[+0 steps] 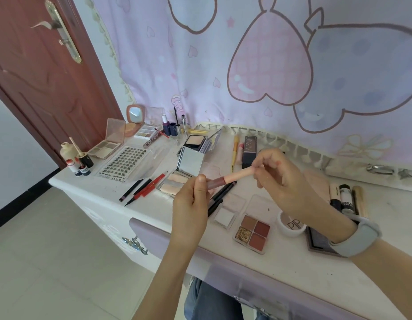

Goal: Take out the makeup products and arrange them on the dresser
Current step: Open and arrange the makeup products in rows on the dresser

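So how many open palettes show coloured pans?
3: a four-pan palette near the front edge, a beige palette at far left, and a small one by the round mirror compact. Others may be hidden.

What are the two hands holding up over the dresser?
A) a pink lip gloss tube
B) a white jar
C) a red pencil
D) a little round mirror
A: the left hand and right hand each hold one end of the pink lip gloss tube above the dresser.
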Demonstrator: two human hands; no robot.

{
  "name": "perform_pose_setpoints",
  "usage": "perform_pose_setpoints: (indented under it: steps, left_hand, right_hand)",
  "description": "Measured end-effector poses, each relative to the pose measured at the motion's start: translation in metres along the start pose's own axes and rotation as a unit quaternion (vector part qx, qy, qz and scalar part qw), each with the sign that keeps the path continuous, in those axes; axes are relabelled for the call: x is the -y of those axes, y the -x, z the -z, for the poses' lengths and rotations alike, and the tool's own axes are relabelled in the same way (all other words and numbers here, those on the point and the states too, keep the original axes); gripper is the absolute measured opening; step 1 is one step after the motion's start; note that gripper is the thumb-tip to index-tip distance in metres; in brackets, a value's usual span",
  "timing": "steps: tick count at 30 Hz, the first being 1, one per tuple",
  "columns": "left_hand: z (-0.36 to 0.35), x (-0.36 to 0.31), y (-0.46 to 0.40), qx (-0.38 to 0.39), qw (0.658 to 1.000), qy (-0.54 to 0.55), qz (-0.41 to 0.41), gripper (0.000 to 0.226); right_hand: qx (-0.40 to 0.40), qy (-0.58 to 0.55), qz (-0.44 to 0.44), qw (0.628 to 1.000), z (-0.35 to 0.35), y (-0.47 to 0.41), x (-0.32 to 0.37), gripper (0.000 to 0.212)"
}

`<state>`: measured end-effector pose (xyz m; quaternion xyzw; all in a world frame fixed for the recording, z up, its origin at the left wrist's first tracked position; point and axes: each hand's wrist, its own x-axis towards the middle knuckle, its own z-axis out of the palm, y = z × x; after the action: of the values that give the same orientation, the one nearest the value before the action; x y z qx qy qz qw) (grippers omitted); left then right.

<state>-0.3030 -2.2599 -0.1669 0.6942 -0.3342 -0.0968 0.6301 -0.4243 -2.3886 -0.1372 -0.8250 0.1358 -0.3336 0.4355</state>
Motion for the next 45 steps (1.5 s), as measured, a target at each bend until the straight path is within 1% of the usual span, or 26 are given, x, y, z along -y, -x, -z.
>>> perform_pose_setpoints:
  steps: [3,5,7,9,11,13,15,16,17,18,19,21,22,23,25,26,29,32,34,36,37,39,41,42,43,45]
  left_hand:
    - [0.002,-0.004,0.001,0.05,0.998,-0.033,-0.01,0.052]
    - [0.001,-0.009,0.004,0.071,0.995,-0.066,-0.024,0.049]
    - [-0.001,-0.009,0.004,0.055,0.996,-0.064,-0.025,0.048]
    - [-0.003,-0.007,0.001,0.02,0.999,-0.043,-0.006,0.05]
    - [-0.003,-0.006,0.0,0.031,0.999,-0.025,-0.004,0.035]
    - [-0.001,-0.009,0.001,0.075,0.993,-0.053,-0.074,0.014]
    - [0.001,-0.007,0.001,0.115,0.969,-0.13,-0.176,0.02]
    - [0.001,-0.005,0.0,0.122,0.955,-0.165,-0.212,0.021]
    - [0.001,-0.005,-0.001,0.124,0.947,-0.19,-0.226,0.017]
    - [0.001,-0.006,-0.002,0.132,0.944,-0.201,-0.226,0.014]
    - [0.002,-0.008,-0.004,0.143,0.943,-0.206,-0.217,0.019]
    - [0.004,-0.009,-0.008,0.172,0.945,-0.208,-0.184,0.039]
    - [0.004,-0.009,-0.009,0.185,0.946,-0.203,-0.172,0.039]
    - [0.005,-0.009,-0.01,0.192,0.947,-0.194,-0.169,0.033]
    - [0.003,-0.009,-0.009,0.192,0.948,-0.184,-0.175,0.012]
    - [0.002,-0.01,-0.008,0.196,0.947,-0.184,-0.174,0.008]
    - [-0.001,-0.008,-0.009,0.23,0.936,-0.21,-0.165,0.018]
    - [0.005,-0.006,-0.015,0.248,0.92,-0.253,-0.17,0.016]
    - [0.015,-0.003,-0.021,0.238,0.917,-0.275,-0.164,0.014]
    - [0.027,0.002,-0.026,0.211,0.923,-0.288,-0.141,0.012]
    - [0.031,0.004,-0.029,0.193,0.937,-0.266,-0.122,0.009]
    - [0.032,0.006,-0.032,0.159,0.973,-0.156,-0.064,0.007]
    - [0.022,0.004,-0.034,0.135,0.99,-0.036,-0.002,0.01]
    - [0.015,0.003,-0.036,0.118,0.993,0.0,0.017,0.01]
    - [0.007,0.002,-0.038,0.101,0.994,0.013,0.026,0.009]
    - [-0.01,-0.001,-0.044,0.084,0.996,0.002,0.029,0.009]
  right_hand:
    - [0.093,0.024,-0.059,0.994,0.008,-0.001,-0.001,0.015]
    - [0.138,0.063,-0.079,0.985,0.009,0.001,-0.003,0.014]
    - [0.172,0.093,-0.097,0.976,0.01,0.003,0.0,0.017]
    - [0.211,0.114,-0.11,0.964,0.012,0.005,0.002,0.032]
    - [0.241,0.135,-0.114,0.954,0.014,0.006,0.002,0.033]
    - [0.242,0.144,-0.12,0.952,0.018,0.004,0.003,0.028]
    - [0.231,0.143,-0.122,0.955,0.023,0.0,0.004,0.03]
    - [0.228,0.146,-0.119,0.955,0.026,-0.001,0.004,0.031]
    - [0.227,0.156,-0.113,0.955,0.029,-0.003,0.006,0.03]
    - [0.226,0.173,-0.102,0.953,0.032,-0.004,0.006,0.028]
    - [0.223,0.192,-0.09,0.951,0.034,-0.005,0.007,0.025]
    - [0.211,0.225,-0.07,0.949,0.039,-0.007,0.005,0.02]
    - [0.204,0.232,-0.067,0.949,0.042,-0.008,0.004,0.019]
    - [0.2,0.237,-0.066,0.948,0.043,-0.008,0.003,0.02]
    - [0.202,0.257,-0.064,0.943,0.045,-0.007,-0.001,0.019]
    - [0.203,0.269,-0.063,0.939,0.045,-0.006,-0.003,0.018]
    - [0.21,0.295,-0.046,0.931,0.047,-0.003,-0.006,0.015]
    - [0.232,0.35,-0.029,0.907,0.055,-0.004,-0.008,0.022]
    - [0.205,0.354,-0.042,0.912,0.066,-0.004,-0.011,0.021]
    - [0.141,0.321,-0.066,0.934,0.079,-0.003,-0.016,0.021]
    - [0.103,0.293,-0.082,0.947,0.084,-0.003,-0.019,0.02]
    - [0.048,0.198,-0.114,0.972,0.086,-0.002,-0.024,0.014]
    - [0.027,0.071,-0.154,0.985,0.078,-0.002,-0.028,0.011]
    - [0.018,0.026,-0.169,0.985,0.073,-0.002,-0.032,0.011]
    - [0.003,0.008,-0.176,0.984,0.068,-0.003,-0.036,0.011]
    - [-0.031,0.032,-0.186,0.982,0.059,-0.005,-0.043,0.01]
